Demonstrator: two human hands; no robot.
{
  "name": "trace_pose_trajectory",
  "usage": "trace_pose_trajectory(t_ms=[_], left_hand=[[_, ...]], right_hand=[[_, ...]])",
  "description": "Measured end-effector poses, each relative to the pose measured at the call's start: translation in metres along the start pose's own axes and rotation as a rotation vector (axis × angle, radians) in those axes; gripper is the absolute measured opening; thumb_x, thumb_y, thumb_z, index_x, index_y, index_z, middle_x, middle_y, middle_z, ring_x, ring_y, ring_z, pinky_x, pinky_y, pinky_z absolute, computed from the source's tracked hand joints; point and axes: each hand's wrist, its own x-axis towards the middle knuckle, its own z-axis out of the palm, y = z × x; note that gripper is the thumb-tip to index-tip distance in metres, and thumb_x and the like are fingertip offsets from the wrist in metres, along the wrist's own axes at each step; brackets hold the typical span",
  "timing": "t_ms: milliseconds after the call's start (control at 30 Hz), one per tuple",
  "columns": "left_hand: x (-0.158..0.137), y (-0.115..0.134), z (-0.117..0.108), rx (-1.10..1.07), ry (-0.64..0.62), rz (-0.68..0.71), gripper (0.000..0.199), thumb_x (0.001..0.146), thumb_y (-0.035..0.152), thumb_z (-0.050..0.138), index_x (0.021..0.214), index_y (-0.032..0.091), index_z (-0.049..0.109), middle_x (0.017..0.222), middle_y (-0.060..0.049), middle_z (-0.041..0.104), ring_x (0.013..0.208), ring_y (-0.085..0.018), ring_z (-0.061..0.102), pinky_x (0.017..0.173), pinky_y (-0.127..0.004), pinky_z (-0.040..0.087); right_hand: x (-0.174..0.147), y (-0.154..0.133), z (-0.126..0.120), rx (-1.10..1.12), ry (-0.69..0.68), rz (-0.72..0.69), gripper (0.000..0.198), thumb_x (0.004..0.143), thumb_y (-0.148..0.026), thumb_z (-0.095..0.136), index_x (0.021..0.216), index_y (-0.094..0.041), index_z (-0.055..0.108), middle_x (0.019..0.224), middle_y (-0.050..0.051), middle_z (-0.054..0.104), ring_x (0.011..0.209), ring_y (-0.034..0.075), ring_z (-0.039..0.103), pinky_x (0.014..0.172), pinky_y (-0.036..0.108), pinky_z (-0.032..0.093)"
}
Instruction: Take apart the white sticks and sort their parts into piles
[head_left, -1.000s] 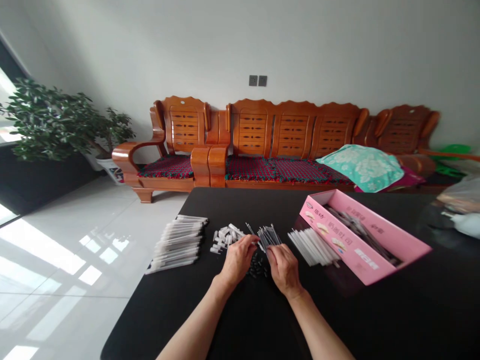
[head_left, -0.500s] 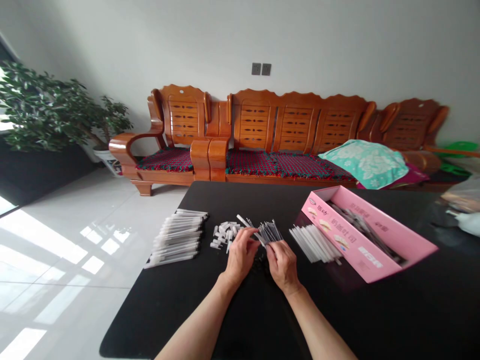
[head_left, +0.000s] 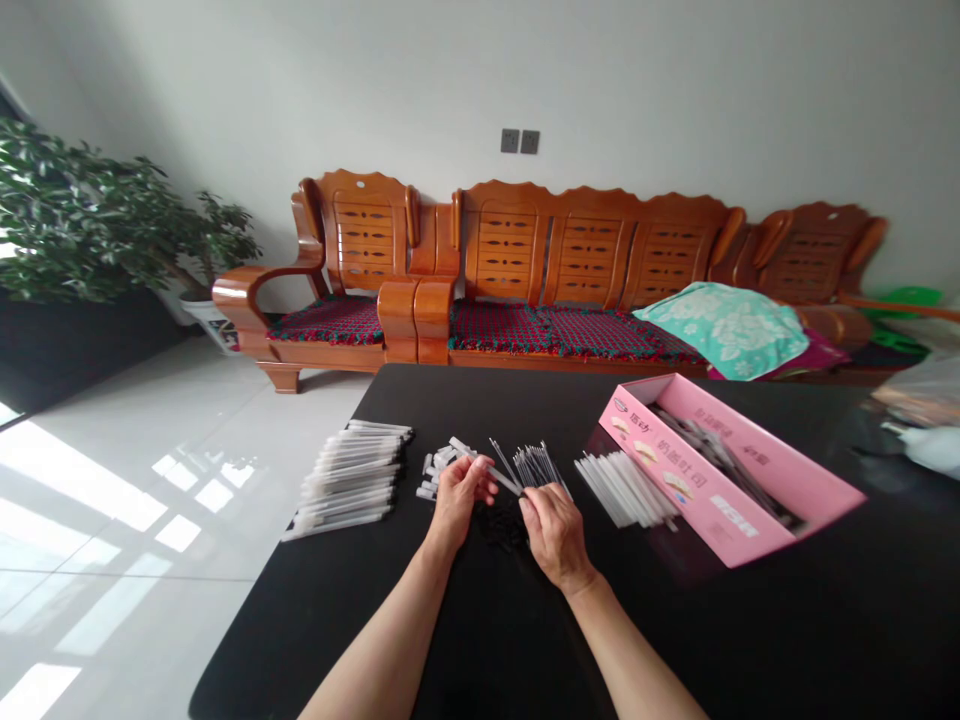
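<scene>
My left hand (head_left: 459, 492) sits over the middle of the black desk (head_left: 525, 640), fingers pinched on a clear pen barrel (head_left: 480, 465) that slants up to the left across the gap between my hands. My right hand (head_left: 551, 525) is just beside it, curled shut around a fan of thin black refills (head_left: 534, 465) whose tips point away from me; its fingertips sit close to the lower end of the barrel, though I cannot tell whether they touch it. Under and between both hands lies a small dark heap of black caps (head_left: 501, 528), hard to make out against the desk.

Just left of my left hand is a scatter of small white end pieces (head_left: 435, 470), and further left a neat stack of assembled pens (head_left: 351, 478) near the desk's edge. To the right of the refills lies a row of white barrels (head_left: 626, 488), touching or nearly touching the pink box (head_left: 739, 500), which is open and holds more dark refills. Beyond the desk stands a wooden sofa (head_left: 585, 275) with a teal cloth (head_left: 724, 328) on its seat.
</scene>
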Motion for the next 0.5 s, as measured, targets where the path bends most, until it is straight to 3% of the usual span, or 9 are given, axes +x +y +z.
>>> trace_pose_trajectory(t_ms=[333,500], left_hand=[[-0.0007,0.0022,0.0016,0.044,0.021,0.008,0.041,0.077,0.051,0.07,0.084,0.01,0.065,0.057,0.0,0.061,0.048,-0.01,0.058,0.044,-0.019,0.047],[-0.0013,0.0032,0.0019,0.041,0.053,0.011,0.042,0.075,0.051,0.072,0.083,0.01,0.065,0.056,-0.001,0.062,0.047,-0.011,0.057,0.044,-0.019,0.047]], right_hand=[[0.0011,-0.0035,0.0008,-0.018,-0.016,-0.021,0.022,0.097,-0.014,0.042,0.078,-0.02,0.053,0.071,0.003,0.055,0.072,0.019,0.049,0.07,0.032,0.04],[0.0003,-0.0034,0.0013,0.005,0.007,-0.025,0.014,0.096,-0.015,0.046,0.085,-0.019,0.054,0.075,0.005,0.057,0.075,0.02,0.051,0.071,0.034,0.042]])
